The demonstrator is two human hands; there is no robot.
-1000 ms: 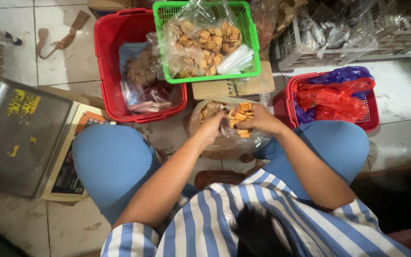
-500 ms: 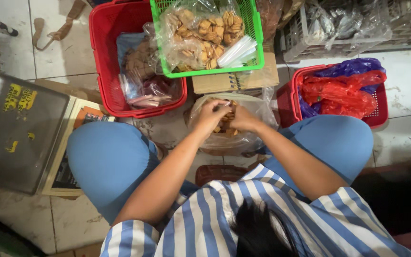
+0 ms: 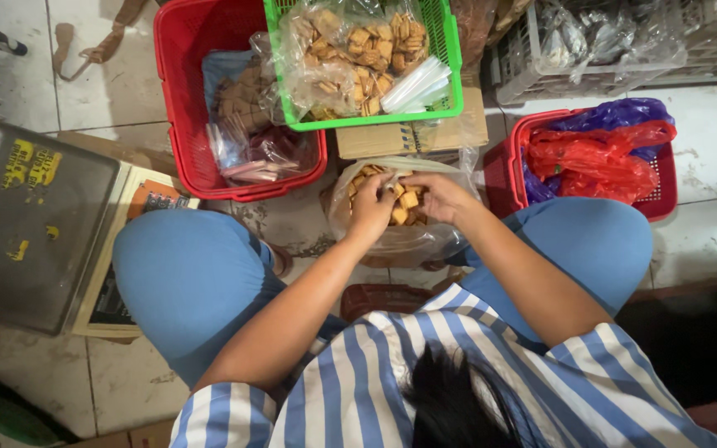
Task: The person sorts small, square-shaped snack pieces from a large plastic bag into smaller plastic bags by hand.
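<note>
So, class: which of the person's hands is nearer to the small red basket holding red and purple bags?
The right hand: it lies just beside the small red basket, while the left hand is further away across the bag of biscuits.

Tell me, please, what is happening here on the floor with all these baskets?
A seated person has both hands in an open clear plastic bag of square brown biscuits between the knees. The left hand and right hand meet over the biscuits. Ahead stand a green basket of bagged biscuits, a red basket with more packs, and a smaller red basket of red and purple bags. A metal weighing scale sits beside the left knee.
</note>
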